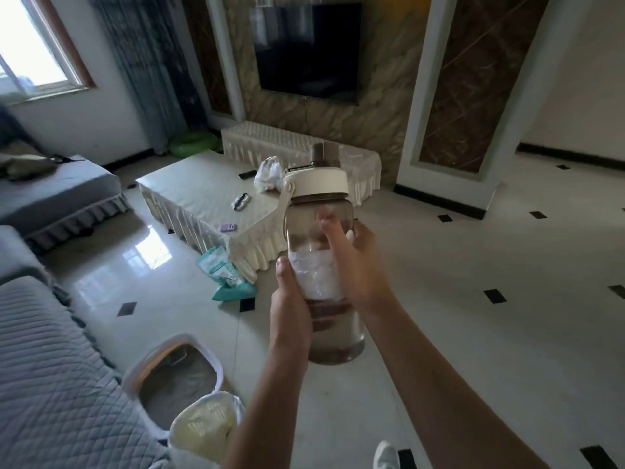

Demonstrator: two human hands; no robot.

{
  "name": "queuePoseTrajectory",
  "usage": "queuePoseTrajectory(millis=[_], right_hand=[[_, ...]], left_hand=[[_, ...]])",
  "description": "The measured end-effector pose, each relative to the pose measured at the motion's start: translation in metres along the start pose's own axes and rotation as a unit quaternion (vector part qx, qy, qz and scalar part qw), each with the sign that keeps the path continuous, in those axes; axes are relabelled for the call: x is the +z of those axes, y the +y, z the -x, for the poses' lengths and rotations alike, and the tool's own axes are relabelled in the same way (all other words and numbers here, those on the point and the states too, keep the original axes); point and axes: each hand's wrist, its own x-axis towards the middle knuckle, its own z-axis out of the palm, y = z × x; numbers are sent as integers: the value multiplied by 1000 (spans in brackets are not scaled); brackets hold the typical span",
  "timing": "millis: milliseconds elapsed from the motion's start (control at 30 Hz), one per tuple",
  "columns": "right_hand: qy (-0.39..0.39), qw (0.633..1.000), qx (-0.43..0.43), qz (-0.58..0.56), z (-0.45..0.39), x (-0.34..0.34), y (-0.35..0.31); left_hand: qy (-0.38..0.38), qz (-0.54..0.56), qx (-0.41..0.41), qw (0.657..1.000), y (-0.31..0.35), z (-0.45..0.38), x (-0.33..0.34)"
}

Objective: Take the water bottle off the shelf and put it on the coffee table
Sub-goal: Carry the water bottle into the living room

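Tiled living room, coffee table [203, 184] ahead — both hands gripping upright water bottle [321, 252]

Single head-worn wide-angle view, looking forward and down across a living room, both forearms close in the foreground, coffee table [203, 184] at mid distance ahead-left, wall-mounted television [306, 52] far beyond, sofa [50, 367] at left edge.

Coffee table [189, 184], draped in a cream pleated cover, bearing a knotted plastic bag [269, 172], dark remote [247, 174], hair bands [241, 202] and small purple object [228, 227]; teal packets [225, 272] lie on tiled floor [473, 299] beside it.
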Motion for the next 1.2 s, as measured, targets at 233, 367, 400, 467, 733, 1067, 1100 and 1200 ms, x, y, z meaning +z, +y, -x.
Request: queuePoseTrajectory(millis=[233,367,400,467,733,1067,1100,1200], right_hand=[[-46,998,27,24,-84,15,18],[-69,998,15,0,-141,16,9],[-78,997,9,-7,-153,18,8],[-89,996,3,-20,-174,21,3],[-133,990,33,-15,-228,61,-1],[-167,986,28,-1,-293,167,6],[-162,986,29,2,-302,179,6],[-145,989,20,17,-332,213,6]], left_hand=[[55,-8,22,998,16,-64,26],[75,-26,29,996,40,-106,56],[80,-25,33,996,45,-114,60],[91,-21,42,995,55,-133,68],[133,3,52,990,78,-189,64],[152,4,55,987,112,-293,3],[148,15,54,987,117,-308,-3],[133,50,60,988,135,-351,-15]])
